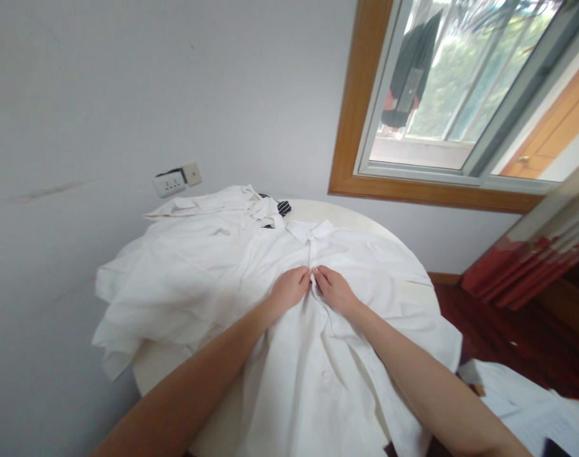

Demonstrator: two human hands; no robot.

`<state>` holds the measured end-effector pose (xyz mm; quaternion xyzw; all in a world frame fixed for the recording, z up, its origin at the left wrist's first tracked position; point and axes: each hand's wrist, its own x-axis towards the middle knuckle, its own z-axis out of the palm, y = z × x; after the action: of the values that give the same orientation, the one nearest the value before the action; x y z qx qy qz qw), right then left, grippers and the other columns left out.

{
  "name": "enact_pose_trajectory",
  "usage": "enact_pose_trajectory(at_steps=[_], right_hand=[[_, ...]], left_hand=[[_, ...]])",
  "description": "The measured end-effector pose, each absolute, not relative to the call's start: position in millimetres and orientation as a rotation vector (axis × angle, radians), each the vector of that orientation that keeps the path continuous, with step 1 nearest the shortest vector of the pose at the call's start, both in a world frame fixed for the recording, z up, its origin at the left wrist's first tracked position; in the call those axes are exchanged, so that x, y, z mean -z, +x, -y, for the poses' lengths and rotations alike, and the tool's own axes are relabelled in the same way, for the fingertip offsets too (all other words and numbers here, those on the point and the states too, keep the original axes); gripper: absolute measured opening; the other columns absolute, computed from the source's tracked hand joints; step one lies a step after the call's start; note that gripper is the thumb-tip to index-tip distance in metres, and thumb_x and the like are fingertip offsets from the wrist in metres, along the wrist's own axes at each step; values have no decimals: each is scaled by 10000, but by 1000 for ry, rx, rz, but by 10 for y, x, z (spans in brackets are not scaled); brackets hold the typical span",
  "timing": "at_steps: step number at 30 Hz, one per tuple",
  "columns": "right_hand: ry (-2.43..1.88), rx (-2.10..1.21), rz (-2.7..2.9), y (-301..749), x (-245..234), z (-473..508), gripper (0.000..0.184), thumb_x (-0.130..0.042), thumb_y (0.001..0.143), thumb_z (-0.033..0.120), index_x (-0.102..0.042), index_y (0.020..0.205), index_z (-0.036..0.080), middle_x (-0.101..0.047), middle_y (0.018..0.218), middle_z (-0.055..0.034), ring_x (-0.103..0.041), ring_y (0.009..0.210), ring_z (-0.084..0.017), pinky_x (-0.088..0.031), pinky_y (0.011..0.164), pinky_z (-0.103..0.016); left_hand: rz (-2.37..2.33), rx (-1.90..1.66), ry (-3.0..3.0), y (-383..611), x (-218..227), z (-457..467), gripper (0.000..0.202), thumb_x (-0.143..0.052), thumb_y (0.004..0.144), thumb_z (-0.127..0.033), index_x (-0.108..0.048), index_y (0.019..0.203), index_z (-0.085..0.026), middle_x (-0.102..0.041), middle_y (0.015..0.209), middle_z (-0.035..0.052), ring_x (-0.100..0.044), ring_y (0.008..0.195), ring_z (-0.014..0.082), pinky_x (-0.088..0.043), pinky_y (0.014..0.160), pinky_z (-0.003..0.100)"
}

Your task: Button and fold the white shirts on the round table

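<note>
A white shirt lies spread on a round white table, its collar toward the wall and its lower part hanging over the near edge. Both hands meet at the front placket, a little below the collar. My left hand pinches the fabric edge from the left. From the right, my right hand pinches the other edge, fingertips almost touching the left ones. Any button between the fingers is too small to make out. Below the hands the shirt front falls in loose folds.
More white garments are heaped on the table's left, with a black-and-white striped piece behind. A wall socket sits above them. The table's rim curves near the wall and window. White cloth lies lower right; a red curtain hangs beyond.
</note>
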<state>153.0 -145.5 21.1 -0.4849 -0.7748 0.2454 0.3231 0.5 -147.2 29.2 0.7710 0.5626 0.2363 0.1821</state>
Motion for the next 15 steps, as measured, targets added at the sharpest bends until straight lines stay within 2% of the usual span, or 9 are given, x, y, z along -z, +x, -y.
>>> enact_pose_trajectory(at_steps=[6, 15], right_hand=[[-1328, -632, 2040, 1529, -193, 1422, 308, -324, 950, 342, -486, 720, 217, -504, 603, 17, -479, 607, -137, -339, 627, -236], [-1205, -705, 1948, 1554, -134, 1345, 353, -370, 901, 401, -417, 605, 215, -430, 539, 40, -419, 557, -121, -324, 567, -229]], left_hand=[[-1504, -694, 2212, -25, -216, 1425, 296, -303, 930, -290, -501, 729, -200, -571, 705, 8, -515, 664, 140, -377, 637, 245], [-1660, -552, 2409, -29, -308, 1487, 293, -305, 935, -305, -564, 843, -204, -636, 832, 54, -579, 783, 178, -397, 723, 277]])
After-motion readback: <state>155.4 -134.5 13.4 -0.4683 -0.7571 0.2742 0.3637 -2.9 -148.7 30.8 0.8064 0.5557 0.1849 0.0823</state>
